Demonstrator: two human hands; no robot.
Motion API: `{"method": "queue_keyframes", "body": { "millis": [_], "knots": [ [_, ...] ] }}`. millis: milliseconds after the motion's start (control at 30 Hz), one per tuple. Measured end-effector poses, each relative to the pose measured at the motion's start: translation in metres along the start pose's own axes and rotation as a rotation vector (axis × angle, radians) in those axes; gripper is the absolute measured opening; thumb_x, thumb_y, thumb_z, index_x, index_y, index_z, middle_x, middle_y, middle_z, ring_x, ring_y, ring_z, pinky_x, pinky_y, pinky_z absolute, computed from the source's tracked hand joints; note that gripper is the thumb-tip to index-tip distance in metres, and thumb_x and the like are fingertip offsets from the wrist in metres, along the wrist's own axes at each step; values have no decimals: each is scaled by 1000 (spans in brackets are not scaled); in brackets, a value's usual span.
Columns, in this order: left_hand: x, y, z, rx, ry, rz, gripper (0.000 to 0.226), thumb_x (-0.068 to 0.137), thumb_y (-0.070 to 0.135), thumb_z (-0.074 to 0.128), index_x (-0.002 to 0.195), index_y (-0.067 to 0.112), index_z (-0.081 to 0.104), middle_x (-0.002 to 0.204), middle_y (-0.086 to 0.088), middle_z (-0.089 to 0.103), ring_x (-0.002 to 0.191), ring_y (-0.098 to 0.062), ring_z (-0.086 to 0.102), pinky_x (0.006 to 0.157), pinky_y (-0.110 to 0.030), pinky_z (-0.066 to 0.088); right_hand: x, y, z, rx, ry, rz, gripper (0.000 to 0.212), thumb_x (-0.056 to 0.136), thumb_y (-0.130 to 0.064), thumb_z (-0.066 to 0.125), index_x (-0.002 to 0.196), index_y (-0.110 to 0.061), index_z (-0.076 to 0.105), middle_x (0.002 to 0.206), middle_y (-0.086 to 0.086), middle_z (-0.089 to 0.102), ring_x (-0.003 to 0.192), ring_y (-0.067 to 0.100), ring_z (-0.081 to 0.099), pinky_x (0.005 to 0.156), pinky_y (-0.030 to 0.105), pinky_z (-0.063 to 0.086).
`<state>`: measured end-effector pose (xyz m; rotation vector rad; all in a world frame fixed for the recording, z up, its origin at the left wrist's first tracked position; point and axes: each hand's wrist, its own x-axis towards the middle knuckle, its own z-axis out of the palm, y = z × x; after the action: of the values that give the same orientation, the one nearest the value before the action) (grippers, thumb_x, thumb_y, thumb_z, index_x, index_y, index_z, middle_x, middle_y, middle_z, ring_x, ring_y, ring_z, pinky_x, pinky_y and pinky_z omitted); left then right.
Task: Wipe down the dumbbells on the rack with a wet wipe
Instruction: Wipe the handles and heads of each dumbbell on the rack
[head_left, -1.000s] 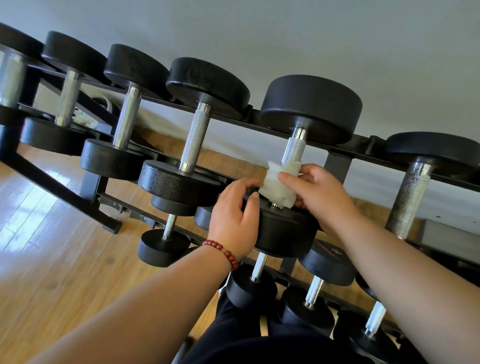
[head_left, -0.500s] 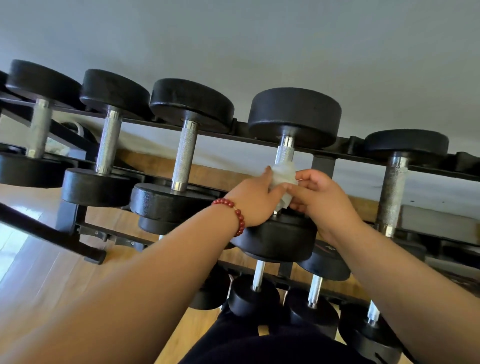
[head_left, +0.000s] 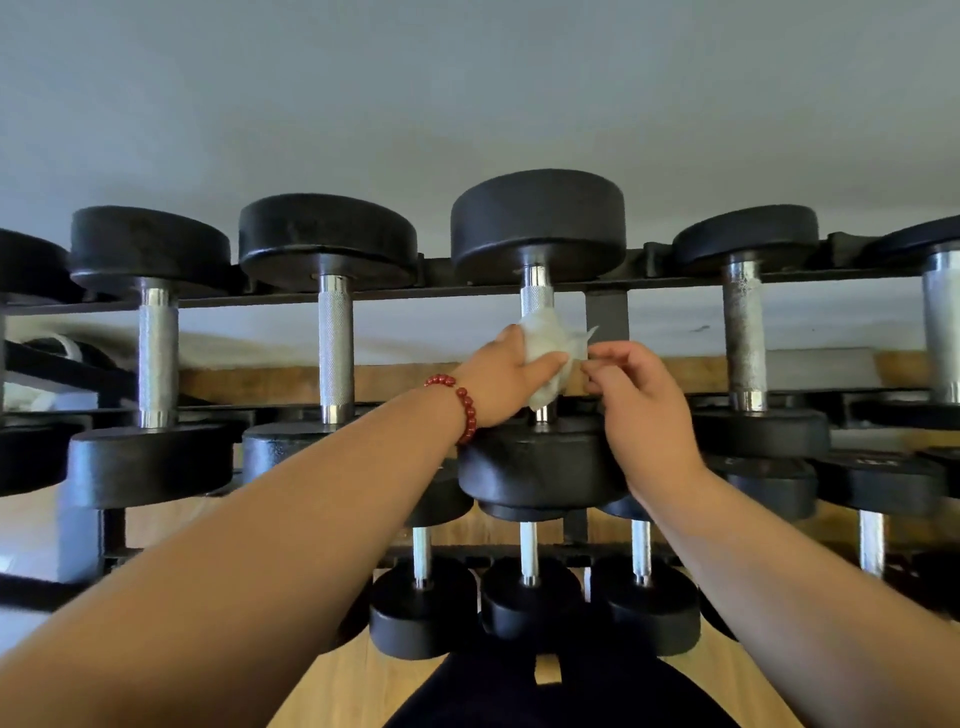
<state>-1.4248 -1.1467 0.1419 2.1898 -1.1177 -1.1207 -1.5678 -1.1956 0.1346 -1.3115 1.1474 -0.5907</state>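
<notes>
The black two-tier rack (head_left: 605, 312) held a row of large black dumbbells on top and smaller dumbbells (head_left: 530, 597) below. On the middle top dumbbell (head_left: 537, 223), the left hand (head_left: 506, 376) had its fingers curled round the wet wipe (head_left: 545, 338), clamping it against the knurled steel handle. The right hand (head_left: 639, 400), fingers curled, met the wipe's loose edge; whether it pinched was unclear. A red bead bracelet (head_left: 462, 402) circled the left wrist.
</notes>
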Motion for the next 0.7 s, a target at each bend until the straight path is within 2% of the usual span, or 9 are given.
{"method": "queue_keyframes", "body": {
  "millis": [100,167,233,300,367,500,533,633,700],
  "knots": [
    [0,-5,0,-1,-48,17,48,98,42,51,133,11,44,113,-1,55,99,-17,54,85,-25,41,-5,0,2,-11,19,-25,15,94,-15,56,103,-23,66,96,-4,68,93,12,64,85,29,50],
    [2,-6,0,-68,-47,46,40,97,40,54,126,12,53,112,-3,63,100,-19,60,91,-29,46,-8,0,2,-44,46,-57,15,93,-14,57,104,-21,66,92,-9,67,86,0,61,80,20,47],
    [10,-4,1,-200,13,51,33,95,41,56,112,13,59,104,-4,68,96,-19,64,93,-33,50,-11,1,2,-86,57,-88,14,94,-16,57,104,-21,65,89,-14,64,77,-11,57,69,7,42],
    [15,5,0,-448,74,-4,32,92,45,60,103,16,59,97,-3,70,92,-18,68,89,-36,55,-14,2,2,-113,57,-109,10,95,-19,58,102,-22,65,88,-13,64,74,-13,55,64,2,39],
    [19,8,2,-518,125,-37,37,90,50,60,106,17,57,99,-4,70,94,-21,69,88,-38,56,-16,2,3,-111,61,-117,6,94,-22,60,96,-22,66,86,-10,65,73,-9,56,64,4,40],
    [10,-8,4,-173,-40,100,24,97,44,52,94,23,64,79,8,68,80,-9,64,78,-16,49,-17,2,2,-91,52,-106,8,91,-24,63,92,-18,68,84,-5,68,76,0,60,67,10,45],
    [9,-12,4,-126,-79,111,25,96,45,53,90,24,64,74,10,67,76,-9,64,77,-15,48,-18,2,2,-96,53,-108,8,91,-23,63,91,-17,68,83,-5,68,76,1,60,67,10,45],
    [14,-12,5,-149,-26,85,48,85,59,61,100,14,60,89,2,67,84,-16,64,88,-31,51,-19,2,2,-115,47,-115,11,91,-27,63,88,-17,68,83,-2,68,78,5,61,70,15,46],
    [15,-3,5,-260,89,26,50,87,54,63,114,12,54,104,-2,65,94,-17,63,92,-36,52,-20,1,1,-98,42,-117,16,91,-32,64,88,-17,68,84,1,68,79,10,62,72,20,47]
  ]
}}
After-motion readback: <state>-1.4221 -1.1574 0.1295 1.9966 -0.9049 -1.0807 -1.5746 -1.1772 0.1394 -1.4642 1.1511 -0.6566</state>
